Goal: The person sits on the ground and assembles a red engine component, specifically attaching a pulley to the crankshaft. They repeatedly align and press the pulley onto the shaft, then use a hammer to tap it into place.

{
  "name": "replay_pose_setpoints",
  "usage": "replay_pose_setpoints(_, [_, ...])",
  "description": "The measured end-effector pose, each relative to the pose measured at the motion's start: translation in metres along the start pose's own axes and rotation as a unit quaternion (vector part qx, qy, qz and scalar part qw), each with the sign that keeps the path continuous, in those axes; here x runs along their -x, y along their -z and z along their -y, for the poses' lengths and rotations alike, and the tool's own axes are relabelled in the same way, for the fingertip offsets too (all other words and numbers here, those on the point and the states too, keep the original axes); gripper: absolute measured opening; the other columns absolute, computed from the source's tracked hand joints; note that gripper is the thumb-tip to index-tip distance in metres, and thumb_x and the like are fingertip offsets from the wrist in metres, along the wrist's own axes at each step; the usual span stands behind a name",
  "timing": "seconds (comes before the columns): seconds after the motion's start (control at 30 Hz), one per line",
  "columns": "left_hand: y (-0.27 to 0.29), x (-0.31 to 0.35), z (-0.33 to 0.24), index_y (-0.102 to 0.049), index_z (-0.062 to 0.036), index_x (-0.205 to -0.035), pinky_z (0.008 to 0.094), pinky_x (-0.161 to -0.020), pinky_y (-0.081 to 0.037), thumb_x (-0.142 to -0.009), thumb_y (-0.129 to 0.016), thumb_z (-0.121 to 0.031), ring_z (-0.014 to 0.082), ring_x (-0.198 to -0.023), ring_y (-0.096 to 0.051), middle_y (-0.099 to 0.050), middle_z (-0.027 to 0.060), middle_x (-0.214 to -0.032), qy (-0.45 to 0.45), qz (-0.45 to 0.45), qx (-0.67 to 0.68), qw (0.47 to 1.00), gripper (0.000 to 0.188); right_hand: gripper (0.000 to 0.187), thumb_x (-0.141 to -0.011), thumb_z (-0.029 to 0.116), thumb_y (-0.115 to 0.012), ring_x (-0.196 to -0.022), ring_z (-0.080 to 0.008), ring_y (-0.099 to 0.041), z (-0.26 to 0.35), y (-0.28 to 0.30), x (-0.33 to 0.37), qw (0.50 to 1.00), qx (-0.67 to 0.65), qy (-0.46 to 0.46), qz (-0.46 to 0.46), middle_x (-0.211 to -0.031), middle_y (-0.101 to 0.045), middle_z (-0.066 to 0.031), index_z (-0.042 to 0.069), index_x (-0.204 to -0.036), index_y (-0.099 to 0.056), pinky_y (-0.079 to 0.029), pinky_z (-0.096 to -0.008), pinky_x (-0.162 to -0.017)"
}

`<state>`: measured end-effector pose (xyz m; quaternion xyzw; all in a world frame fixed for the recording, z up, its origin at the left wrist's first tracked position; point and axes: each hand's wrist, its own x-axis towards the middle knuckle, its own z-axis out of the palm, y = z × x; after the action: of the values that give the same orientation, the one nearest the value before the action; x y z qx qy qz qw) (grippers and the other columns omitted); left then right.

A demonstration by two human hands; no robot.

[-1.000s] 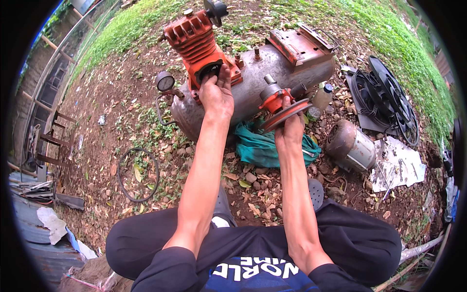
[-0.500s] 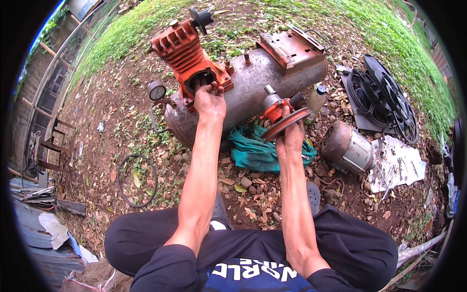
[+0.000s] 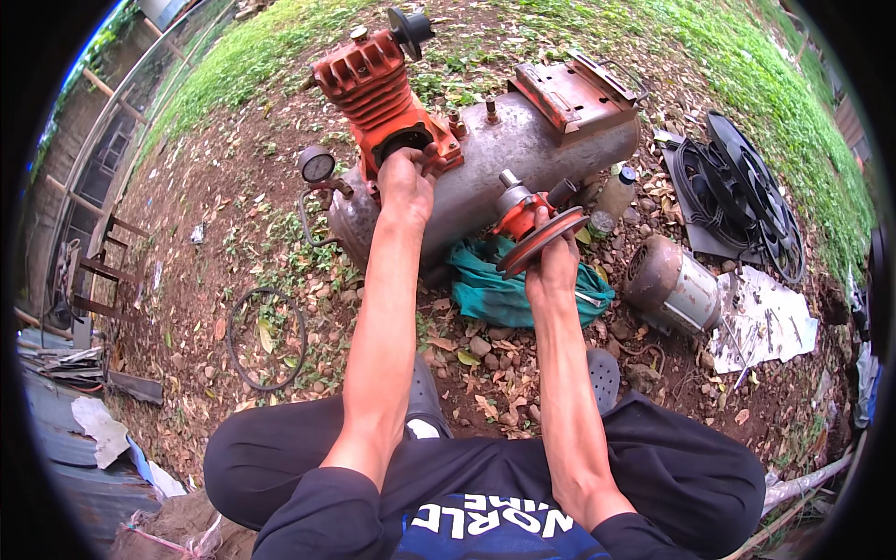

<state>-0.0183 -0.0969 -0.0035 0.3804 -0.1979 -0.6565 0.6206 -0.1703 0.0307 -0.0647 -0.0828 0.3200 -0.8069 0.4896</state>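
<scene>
My left hand (image 3: 406,191) is at the round opening in the side of an orange, finned compressor pump (image 3: 378,98). Its fingertips go into the dark hole, so their grip is hidden. The pump stands on a grey, rust-marked air tank (image 3: 467,177). My right hand (image 3: 556,271) holds a crankshaft assembly from below, its fingers round the grooved pulley (image 3: 546,245). An orange cover plate and a silver shaft (image 3: 511,191) rise from the pulley's upper side, pointing up and left. The assembly is apart from the pump.
A teal cloth (image 3: 485,294) lies below the tank. To the right are a bottle (image 3: 616,196), a rusty electric motor (image 3: 674,285), a white sheet with small tools (image 3: 779,331) and a black fan-like part (image 3: 747,187). A belt loop (image 3: 266,338) lies left; a pressure gauge (image 3: 318,166) is on the tank.
The view has shifted, so the pump and tank appear slightly farther right. My left fingers sit deeper in the pump's opening. My right hand still holds the crankshaft assembly, tilted slightly more.
</scene>
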Motion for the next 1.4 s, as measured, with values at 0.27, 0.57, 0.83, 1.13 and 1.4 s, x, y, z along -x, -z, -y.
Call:
replay_pose_setpoints(0.27, [-0.003,0.012,-0.007,-0.045,0.0036,-0.104,0.0397,-0.077,-0.054,-0.083,-0.046,0.004,0.0262,-0.096,-0.065,-0.054,0.0126,-0.102,0.012,0.075,-0.17,0.982,0.021,0.025,-0.093,0.01,-0.068,-0.088,-0.0182,-0.067,0.002,0.003,-0.004,1.0,0.015,-0.011,-0.001,-0.105,-0.065,-0.0076,0.005,-0.117,-0.061,-0.059,-0.0342,-0.072])
replay_pose_setpoints(0.57, [-0.001,0.017,0.019,-0.054,0.0014,-0.114,0.0326,-0.061,-0.055,-0.089,-0.052,-0.002,0.015,-0.077,-0.061,-0.057,0.0068,-0.095,-0.168,-0.006,-0.222,0.961,0.025,0.032,-0.094,0.012,-0.069,-0.098,-0.0176,-0.063,-0.004,-0.001,-0.002,1.0,0.021,-0.022,0.004,-0.113,-0.064,-0.0076,0.004,-0.123,-0.06,-0.054,-0.0338,-0.083])
replay_pose_setpoints(0.83, [0.028,0.023,0.029,-0.053,0.0043,-0.116,0.0332,-0.082,-0.047,-0.086,-0.065,-0.009,0.0207,-0.094,-0.057,-0.054,0.0153,-0.111,-0.449,-0.177,-0.398,0.78,0.034,0.03,-0.092,0.01,-0.07,-0.096,-0.0172,-0.065,-0.006,-0.008,0.003,0.999,0.027,-0.009,0.034,-0.109,-0.065,-0.0073,0.002,-0.119,-0.061,-0.057,-0.0315,-0.081])
replay_pose_setpoints(1.13, [0.033,-0.011,-0.01,-0.038,0.006,-0.135,0.0489,-0.103,-0.037,-0.073,-0.083,-0.02,0.0414,-0.121,-0.046,-0.048,0.0251,-0.127,-0.588,-0.094,-0.537,0.597,0.081,0.025,-0.091,0.012,-0.071,-0.089,-0.0152,-0.066,-0.015,-0.027,0.014,0.996,0.07,-0.037,0.052,-0.103,-0.066,-0.0066,0.002,-0.112,-0.061,-0.056,-0.0301,-0.076])
replay_pose_setpoints(1.4, [0.032,-0.023,-0.009,-0.042,0.0004,-0.131,0.0505,-0.096,-0.043,-0.073,-0.076,-0.012,0.0423,-0.115,-0.049,-0.051,0.0223,-0.118,-0.555,-0.178,-0.575,0.573,0.068,0.027,-0.091,0.009,-0.071,-0.085,-0.0157,-0.067,-0.02,-0.036,0.026,0.994,0.067,-0.061,0.057,-0.101,-0.067,-0.0084,0.001,-0.114,-0.059,-0.056,-0.0301,-0.074])
